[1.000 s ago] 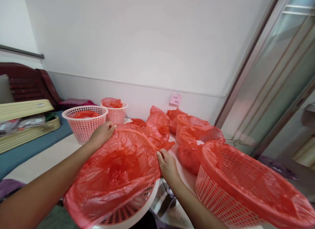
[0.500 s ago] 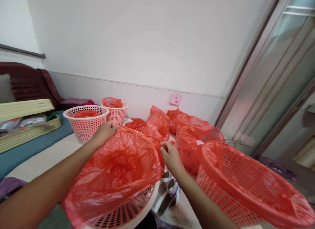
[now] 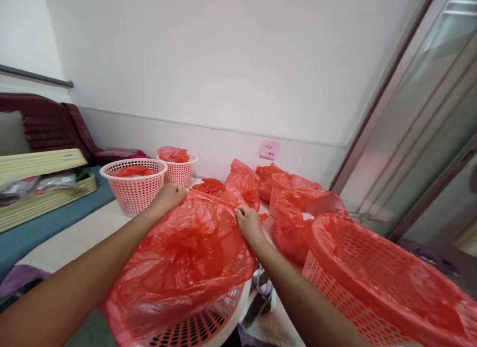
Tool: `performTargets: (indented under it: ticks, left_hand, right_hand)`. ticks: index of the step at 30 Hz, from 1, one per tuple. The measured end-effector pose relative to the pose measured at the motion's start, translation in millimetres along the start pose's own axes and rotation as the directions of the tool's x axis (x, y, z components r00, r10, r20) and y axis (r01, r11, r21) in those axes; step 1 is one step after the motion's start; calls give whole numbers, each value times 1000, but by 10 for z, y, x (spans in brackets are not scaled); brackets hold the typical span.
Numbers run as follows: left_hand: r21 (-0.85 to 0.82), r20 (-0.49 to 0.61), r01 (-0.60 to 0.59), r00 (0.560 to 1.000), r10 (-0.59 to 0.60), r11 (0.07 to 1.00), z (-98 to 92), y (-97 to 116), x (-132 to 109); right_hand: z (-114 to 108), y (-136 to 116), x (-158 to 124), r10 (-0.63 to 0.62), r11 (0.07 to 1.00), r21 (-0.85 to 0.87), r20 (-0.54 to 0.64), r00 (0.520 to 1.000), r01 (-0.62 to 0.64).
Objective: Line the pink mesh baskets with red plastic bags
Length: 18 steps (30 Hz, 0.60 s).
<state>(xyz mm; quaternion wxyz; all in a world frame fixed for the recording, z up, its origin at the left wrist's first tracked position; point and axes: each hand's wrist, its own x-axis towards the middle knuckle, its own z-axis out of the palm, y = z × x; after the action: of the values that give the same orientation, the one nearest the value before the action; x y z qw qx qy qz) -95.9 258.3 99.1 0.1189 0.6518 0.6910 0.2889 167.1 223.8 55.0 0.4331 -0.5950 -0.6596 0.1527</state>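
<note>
A thin red plastic bag (image 3: 186, 252) lines a pink perforated basket (image 3: 223, 312) right in front of me, its edge folded out over the rim. My left hand (image 3: 172, 197) is closed on the bag's far edge at the left. Farther right along that edge, my right hand (image 3: 249, 224) pinches the plastic between thumb and fingers. The edge runs taut between both hands. Most of the basket is hidden beneath the red plastic; its holed side shows only at the bottom.
On the right stands another lined basket (image 3: 357, 287). Behind it are red bags (image 3: 294, 227), and a pink note (image 3: 269, 149) is on the wall. Two pink baskets (image 3: 136, 190) with red plastic inside stand at the back left, near a cream open case (image 3: 48, 188).
My right hand has moved left and slightly up along the bag's far edge, closer to my left hand. The edge between them is now straighter. The view has shifted slightly.
</note>
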Motion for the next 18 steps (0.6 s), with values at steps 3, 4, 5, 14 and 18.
performTargets:
  ticks: [3, 4, 5, 14, 18]
  left_hand:
    - [-17, 26, 20, 999, -20, 1000, 30, -40, 73]
    - [-22, 38, 26, 999, -26, 999, 38, -45, 91]
    - [-27, 51, 34, 998, -32, 999, 44, -43, 105]
    - [-44, 103, 92, 991, -87, 995, 54, 104, 105]
    - [-42, 113, 98, 989, -92, 994, 70, 158, 120]
  right_hand:
    - [30, 40, 45, 52, 996, 77, -3, 999, -52]
    - [49, 55, 52, 69, 993, 98, 5, 998, -69]
    - [71, 73, 57, 84, 990, 115, 17, 996, -85]
    - [-55, 106, 82, 77, 994, -66, -78, 994, -82]
    - [-189, -164, -40, -92, 979, -191, -106, 990, 71]
